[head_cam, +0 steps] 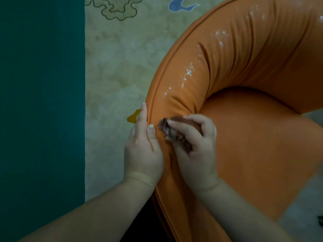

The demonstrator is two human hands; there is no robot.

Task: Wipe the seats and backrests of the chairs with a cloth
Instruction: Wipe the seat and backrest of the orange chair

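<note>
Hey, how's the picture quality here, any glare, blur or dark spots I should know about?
Head view: dim overall, with a greenish cast; white sparkling patches along the orange backrest may be glare or wet spots; the cloth in the right hand is blurred; the bottom edge beside the left hand falls into deep shadow.

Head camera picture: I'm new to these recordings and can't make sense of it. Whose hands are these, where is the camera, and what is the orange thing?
There is no machine here. A person wears the camera on their head, so you look down at their own two hands. The orange thing is a padded chair, seen from above, with a curved backrest bearing white specks. The right hand grips a crumpled brownish cloth against the backrest's near end. The left hand rests against the chair's outer edge, fingers straight. The chair stands on a pale patterned rug, with dark green floor to the left.
</note>
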